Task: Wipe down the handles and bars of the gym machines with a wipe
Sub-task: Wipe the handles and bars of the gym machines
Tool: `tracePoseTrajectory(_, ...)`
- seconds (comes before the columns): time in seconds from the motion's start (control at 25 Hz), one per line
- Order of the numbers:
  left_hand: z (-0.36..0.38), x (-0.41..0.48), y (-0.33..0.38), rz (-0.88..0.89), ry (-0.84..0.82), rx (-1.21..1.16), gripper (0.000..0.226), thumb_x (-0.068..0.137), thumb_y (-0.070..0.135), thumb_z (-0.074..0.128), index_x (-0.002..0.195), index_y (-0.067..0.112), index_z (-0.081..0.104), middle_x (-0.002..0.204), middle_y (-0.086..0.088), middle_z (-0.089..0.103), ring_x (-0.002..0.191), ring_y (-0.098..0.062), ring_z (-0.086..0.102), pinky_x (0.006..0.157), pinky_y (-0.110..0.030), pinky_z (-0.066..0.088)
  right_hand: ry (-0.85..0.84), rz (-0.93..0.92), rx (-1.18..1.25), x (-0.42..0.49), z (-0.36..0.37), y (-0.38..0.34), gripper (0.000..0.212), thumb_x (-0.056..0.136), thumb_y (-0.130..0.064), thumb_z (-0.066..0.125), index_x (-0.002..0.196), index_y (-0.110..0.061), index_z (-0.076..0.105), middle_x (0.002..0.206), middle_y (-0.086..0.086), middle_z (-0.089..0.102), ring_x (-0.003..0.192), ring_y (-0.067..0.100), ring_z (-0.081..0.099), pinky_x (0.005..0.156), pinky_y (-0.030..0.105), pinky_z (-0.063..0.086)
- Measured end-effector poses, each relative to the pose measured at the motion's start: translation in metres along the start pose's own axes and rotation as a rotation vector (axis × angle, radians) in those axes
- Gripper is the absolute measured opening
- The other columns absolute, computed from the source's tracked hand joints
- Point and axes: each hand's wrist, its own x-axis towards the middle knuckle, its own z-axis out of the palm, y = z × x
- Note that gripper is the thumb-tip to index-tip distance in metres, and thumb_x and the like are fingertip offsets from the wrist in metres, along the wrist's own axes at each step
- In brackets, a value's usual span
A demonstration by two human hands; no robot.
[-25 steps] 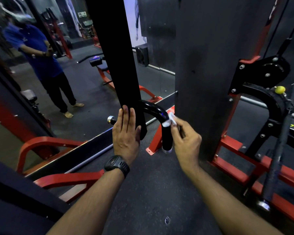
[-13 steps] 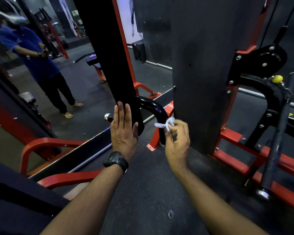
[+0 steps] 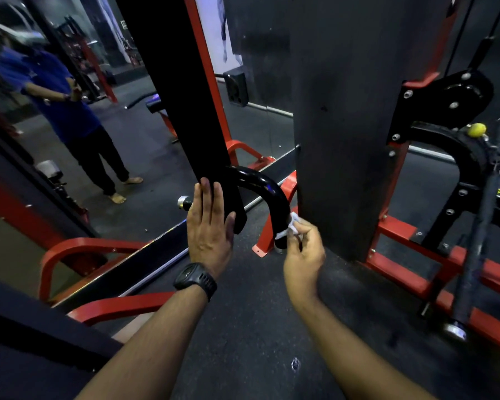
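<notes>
1. Your right hand [image 3: 302,255] pinches a crumpled white wipe [image 3: 289,227] between thumb and fingertips. It presses the wipe to the lower end of a glossy black curved handle [image 3: 272,194], just above the handle's chrome end cap.
2. Your left hand [image 3: 210,229] lies flat against the bottom of a broad black upright pad [image 3: 185,111], fingers straight and together, grasping nothing. A black wristwatch [image 3: 195,280] sits on that wrist.
3. The curved handle arcs out from behind the upright pad and bends down to the right. A second chrome-tipped end [image 3: 182,202] pokes out just left of your left fingers.
4. Just right of the wipe stands a dark grey column [image 3: 338,140], with a red steel frame [image 3: 401,255] at its foot.
5. Further right, a black pulley bracket [image 3: 451,102] is bolted to the machine, with a yellow knob [image 3: 476,129] beside it. A dark straight bar [image 3: 479,226] stands nearly upright there, its chrome tip close to the floor.
6. At left, a wall mirror [image 3: 145,203] shows a person [image 3: 61,111] in a blue shirt and dark trousers, barefoot.
7. Dark speckled rubber flooring [image 3: 243,342] lies under your forearms.
</notes>
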Motion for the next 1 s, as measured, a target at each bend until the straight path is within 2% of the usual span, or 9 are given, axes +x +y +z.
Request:
tracePoseTrajectory(0.12,0.002,0.001,-0.002,0.035,0.041,-0.012,0.076,0.098,0.029,0.046,0.156,0.018,-0.002,0.163,0.005,-0.010,0.150,-0.019,0.004,0.122,-0.030,0.008,0.000,0.072,0.001,-0.001,-0.001,-0.011,0.035,0.094,-0.003,0.057,0.087,-0.036,0.062,0.092,-0.022,0.069,0.091,0.003,0.064,0.076,0.013,0.046)
tracePoseTrajectory(0.2,0.003,0.004,-0.004,0.060,0.075,-0.032,0.075,0.099,0.028,0.048,0.156,0.018,0.000,0.163,0.006,-0.009,0.150,-0.019,0.006,0.121,-0.033,0.014,0.003,0.015,0.027,0.012,0.008,-0.024,0.031,0.096,-0.008,0.056,0.090,-0.037,0.064,0.092,-0.020,0.070,0.092,0.007,0.065,0.079,0.016,0.049)
tracePoseTrajectory(0.28,0.001,0.005,-0.007,0.081,0.091,-0.042,0.075,0.099,0.027,0.050,0.156,0.018,0.001,0.163,0.006,-0.008,0.150,-0.019,0.007,0.121,-0.034,0.017,-0.092,-0.024,0.005,0.029,0.013,-0.031,0.021,0.097,-0.016,0.055,0.096,-0.033,0.068,0.096,-0.012,0.071,0.095,0.012,0.067,0.085,0.029,0.054)
tracePoseTrajectory(0.4,0.001,0.003,-0.010,0.099,0.119,-0.029,0.076,0.098,0.025,0.051,0.156,0.018,0.002,0.164,0.005,-0.007,0.150,-0.018,0.006,0.122,-0.032,0.012,-0.313,0.135,0.093,0.048,0.009,-0.043,0.019,0.097,-0.020,0.053,0.098,-0.014,0.071,0.092,0.011,0.073,0.089,0.033,0.069,0.082,0.052,0.055)
tracePoseTrajectory(0.52,0.003,0.002,-0.008,0.080,0.111,-0.045,0.079,0.097,0.021,0.052,0.156,0.018,0.001,0.163,0.005,-0.008,0.150,-0.019,0.005,0.122,-0.032,0.011,-0.523,0.182,0.201,0.070,0.012,-0.070,0.021,0.098,-0.004,0.045,0.101,0.008,0.063,0.070,0.009,0.069,0.061,0.019,0.068,0.058,0.026,0.053)
tracePoseTrajectory(0.56,0.003,0.000,-0.007,0.078,0.105,-0.048,0.079,0.097,0.021,0.052,0.156,0.018,0.000,0.163,0.005,-0.008,0.150,-0.019,0.005,0.122,-0.033,0.012,-0.581,0.188,0.203,0.072,0.012,-0.073,0.022,0.099,-0.003,0.043,0.101,0.009,0.062,0.067,0.008,0.068,0.058,0.016,0.067,0.057,0.023,0.052)
tracePoseTrajectory(0.68,0.001,0.000,-0.009,0.104,0.114,-0.026,0.078,0.097,0.022,0.051,0.156,0.017,0.000,0.163,0.003,-0.008,0.150,-0.019,0.005,0.121,-0.035,0.016,-0.635,0.209,0.146,0.067,0.006,-0.065,0.024,0.099,-0.011,0.045,0.097,-0.003,0.068,0.084,0.011,0.074,0.080,0.024,0.072,0.078,0.036,0.055)
tracePoseTrajectory(0.88,0.003,-0.001,-0.007,0.086,0.102,-0.049,0.076,0.098,0.021,0.050,0.156,0.017,0.001,0.164,0.003,-0.007,0.150,-0.020,0.005,0.122,-0.035,0.014,-0.643,0.073,0.167,0.081,0.020,-0.087,0.022,0.096,-0.005,0.052,0.102,-0.008,0.073,0.099,0.007,0.074,0.093,0.017,0.068,0.083,0.025,0.049)
tracePoseTrajectory(1.0,0.002,-0.001,-0.007,0.093,0.113,-0.052,0.075,0.099,0.022,0.048,0.156,0.018,0.000,0.163,0.004,-0.008,0.150,-0.019,0.005,0.121,-0.035,0.016,-0.620,0.203,0.180,0.080,0.013,-0.071,0.025,0.097,-0.013,0.052,0.103,-0.021,0.076,0.103,0.002,0.074,0.099,0.017,0.068,0.090,0.035,0.050)
